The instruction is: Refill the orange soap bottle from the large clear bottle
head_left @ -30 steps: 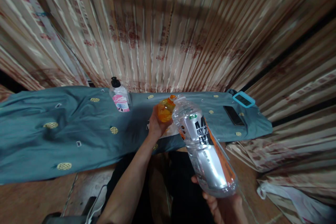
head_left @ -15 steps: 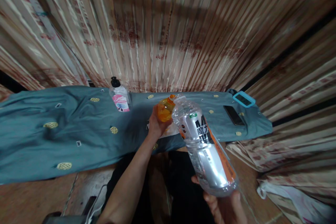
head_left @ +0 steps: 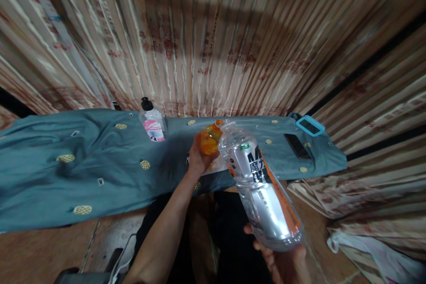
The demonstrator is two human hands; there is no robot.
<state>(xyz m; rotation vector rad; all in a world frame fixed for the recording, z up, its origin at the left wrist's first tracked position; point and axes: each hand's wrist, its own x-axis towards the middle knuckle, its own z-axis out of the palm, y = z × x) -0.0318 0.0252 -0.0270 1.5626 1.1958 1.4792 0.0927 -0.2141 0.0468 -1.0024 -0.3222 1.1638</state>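
My left hand (head_left: 199, 155) is wrapped round a small orange bottle (head_left: 209, 138) at the middle of the cloth. Its neck points up and to the right. My right hand (head_left: 282, 259) grips the base of a large clear plastic bottle (head_left: 259, 186) with a silver, black and orange label. That bottle is tilted, its mouth meeting the mouth of the orange bottle. Whether liquid passes between them I cannot make out. Beneath my left hand lies something pale (head_left: 215, 166), mostly hidden.
A teal cloth with pineapple prints (head_left: 109, 151) covers a long narrow surface. On it, a pump bottle with a pink label (head_left: 153, 125) stands left; a dark phone (head_left: 297, 146) and a blue-framed device (head_left: 310, 125) lie right. Pleated curtains (head_left: 199, 44) hang behind and at the right.
Both bottles stay mouth to mouth in nearly the same pose. The base of the large bottle has shifted very slightly right and down.
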